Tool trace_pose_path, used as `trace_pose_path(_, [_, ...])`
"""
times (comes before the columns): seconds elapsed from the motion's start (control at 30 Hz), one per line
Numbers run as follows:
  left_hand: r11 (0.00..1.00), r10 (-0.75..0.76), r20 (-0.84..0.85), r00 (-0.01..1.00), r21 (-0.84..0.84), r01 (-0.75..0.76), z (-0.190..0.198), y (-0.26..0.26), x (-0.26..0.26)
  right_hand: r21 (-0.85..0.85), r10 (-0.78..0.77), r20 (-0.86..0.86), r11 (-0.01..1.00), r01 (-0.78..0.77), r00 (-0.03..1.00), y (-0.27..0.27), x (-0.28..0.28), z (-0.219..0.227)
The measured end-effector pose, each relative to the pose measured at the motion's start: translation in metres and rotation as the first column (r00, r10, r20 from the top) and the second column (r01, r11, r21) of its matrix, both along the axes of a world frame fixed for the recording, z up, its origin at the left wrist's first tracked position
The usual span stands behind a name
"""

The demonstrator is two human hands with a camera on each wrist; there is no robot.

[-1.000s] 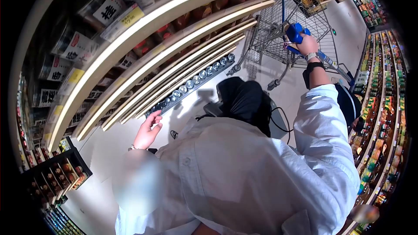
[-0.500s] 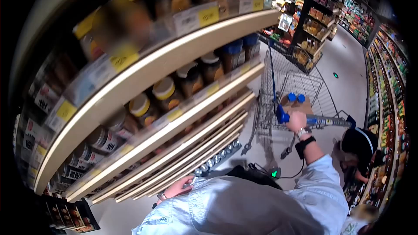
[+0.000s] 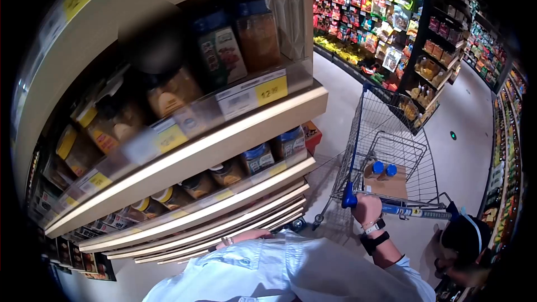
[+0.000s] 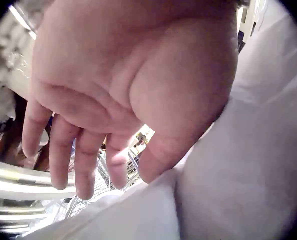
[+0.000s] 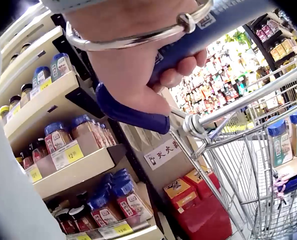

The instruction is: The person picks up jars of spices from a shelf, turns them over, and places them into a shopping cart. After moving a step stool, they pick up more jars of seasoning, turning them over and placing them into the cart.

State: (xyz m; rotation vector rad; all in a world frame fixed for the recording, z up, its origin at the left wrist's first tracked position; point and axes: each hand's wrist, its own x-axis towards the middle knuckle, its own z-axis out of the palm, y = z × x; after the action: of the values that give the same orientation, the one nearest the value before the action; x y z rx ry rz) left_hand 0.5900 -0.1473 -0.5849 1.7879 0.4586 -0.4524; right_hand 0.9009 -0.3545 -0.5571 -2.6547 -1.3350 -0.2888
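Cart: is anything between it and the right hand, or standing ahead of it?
Nothing visible between: the right hand grips the handle. Ahead, a dark rack stands beyond the front of the cart; the gap is unclear.

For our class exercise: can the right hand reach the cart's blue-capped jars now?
Probably not yet: the right hand grips the cart handle and would need to let go; the blue-capped jars beyond look uncovered.

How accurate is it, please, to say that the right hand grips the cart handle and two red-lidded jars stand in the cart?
Not quite: the right wrist view shows blue lids, not red, on the two jars; the right hand does grip the cart handle.
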Motion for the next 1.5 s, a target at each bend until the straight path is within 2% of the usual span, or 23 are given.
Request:
trace_pose_path(0.07, [0.998, -0.043, -0.08, 0.996, 0.049, 0.047, 0.007, 0.001, 0.021, 0.107, 0.056, 0.007, 0.993, -0.056, 0.998, 0.004, 0.004, 0.0])
trace_pose_path(0.1, [0.977, -0.093, 0.131, 0.987, 0.204, 0.065, -0.004, 0.001, 0.022, 0.056, 0.015, -0.048, 0.998, -0.013, 0.999, 0.007, 0.005, -0.003])
trace_pose_path(0.13, [0.974, -0.047, 0.234, 0.971, 0.226, -0.007, -0.013, -0.001, 0.027, 0.053, 0.017, -0.056, 0.998, -0.014, 0.998, 0.009, 0.007, -0.001])
trace_pose_path(0.2, [0.969, 0.215, 0.07, 0.974, -0.137, -0.204, -0.033, -0.004, 0.039, -0.019, 0.035, -0.092, 0.999, -0.037, 0.995, 0.013, 0.009, 0.003])
trace_pose_path(0.23, [0.919, 0.243, -0.177, 0.954, -0.272, -0.284, -0.047, -0.002, 0.047, -0.035, 0.017, -0.1, 0.999, -0.021, 0.995, 0.015, 0.012, 0.002])
trace_pose_path(0.27, [0.885, 0.246, -0.255, 0.935, -0.335, -0.324, -0.057, -0.001, 0.049, 0.082, 0.063, -0.019, 0.995, -0.062, 0.998, 0.017, 0.016, -0.003])
trace_pose_path(0.33, [0.929, 0.186, -0.114, 0.976, -0.302, -0.212, -0.049, -0.004, 0.051, 0.107, 0.048, -0.074, 0.993, -0.04, 0.996, 0.022, 0.019, -0.004])
trace_pose_path(0.37, [0.996, 0.017, 0.049, 0.999, -0.093, -0.013, -0.043, -0.006, 0.05, 0.099, 0.035, -0.06, 0.995, -0.029, 0.998, 0.024, 0.018, 0.005])
trace_pose_path(0.4, [0.976, -0.183, 0.187, 0.965, 0.153, 0.155, -0.04, -0.005, 0.049, 0.097, 0.049, -0.083, 0.994, -0.041, 0.995, 0.028, 0.023, 0.002])
trace_pose_path(0.43, [0.989, -0.007, 0.135, 0.991, -0.142, 0.026, -0.059, 0.0, 0.048, 0.162, 0.088, -0.034, 0.983, -0.082, 0.996, 0.031, 0.023, 0.006])
trace_pose_path(0.47, [0.963, -0.231, 0.192, 0.954, 0.187, 0.196, -0.021, -0.004, 0.055, 0.17, 0.082, 0.006, 0.982, -0.082, 0.997, 0.034, 0.023, 0.006])
trace_pose_path(0.53, [0.959, -0.226, 0.179, 0.957, 0.214, 0.186, -0.006, -0.01, 0.057, 0.265, 0.139, 0.108, 0.95, -0.163, 0.984, 0.038, 0.027, 0.002])
trace_pose_path(0.57, [0.967, -0.224, 0.299, 0.928, 0.188, 0.173, -0.013, -0.012, 0.055, 0.284, 0.142, 0.148, 0.942, -0.179, 0.979, 0.041, 0.03, -0.002])
trace_pose_path(0.6, [0.989, -0.145, 0.246, 0.958, 0.041, 0.139, -0.01, -0.013, 0.058, 0.304, 0.142, 0.188, 0.932, -0.195, 0.972, 0.045, 0.032, -0.005])
trace_pose_path(0.67, [0.926, -0.313, 0.244, 0.918, 0.291, 0.239, -0.014, -0.012, 0.061, 0.3, 0.155, 0.165, 0.933, -0.199, 0.974, 0.05, 0.038, -0.006])
trace_pose_path(0.73, [0.931, -0.306, 0.224, 0.925, 0.275, 0.241, -0.01, -0.013, 0.064, 0.295, 0.167, 0.153, 0.933, -0.206, 0.974, 0.052, 0.042, -0.005])
trace_pose_path(0.8, [0.941, -0.284, 0.149, 0.947, 0.231, 0.246, 0.002, -0.011, 0.07, 0.22, 0.169, 0.018, 0.961, -0.169, 0.985, 0.061, 0.046, 0.0])
trace_pose_path(0.83, [0.929, -0.306, 0.115, 0.945, 0.255, 0.27, 0.01, -0.012, 0.071, 0.14, 0.146, -0.033, 0.98, -0.14, 0.989, 0.066, 0.047, 0.006])
trace_pose_path(0.97, [0.891, -0.399, 0.054, 0.915, 0.26, 0.373, 0.013, -0.009, 0.074, 0.144, 0.096, -0.074, 0.986, -0.085, 0.993, 0.091, 0.057, 0.005])
trace_pose_path(1.13, [0.929, -0.352, 0.143, 0.925, 0.179, 0.325, 0.001, -0.005, 0.064, 0.182, 0.048, -0.041, 0.983, -0.04, 0.998, 0.133, 0.078, -0.001])
trace_pose_path(1.2, [0.907, -0.339, 0.031, 0.94, 0.276, 0.318, 0.005, -0.005, 0.054, 0.171, 0.02, -0.053, 0.985, -0.011, 0.998, 0.146, 0.084, 0.001])
trace_pose_path(1.37, [0.948, -0.237, 0.035, 0.971, 0.227, 0.223, 0.011, 0.003, 0.026, 0.175, -0.044, -0.09, 0.983, 0.059, 0.995, 0.19, 0.113, -0.007])
trace_pose_path(1.5, [0.97, -0.16, 0.037, 0.986, 0.193, 0.15, 0.015, 0.012, 0.003, 0.175, -0.048, -0.09, 0.982, 0.063, 0.995, 0.195, 0.11, 0.002])
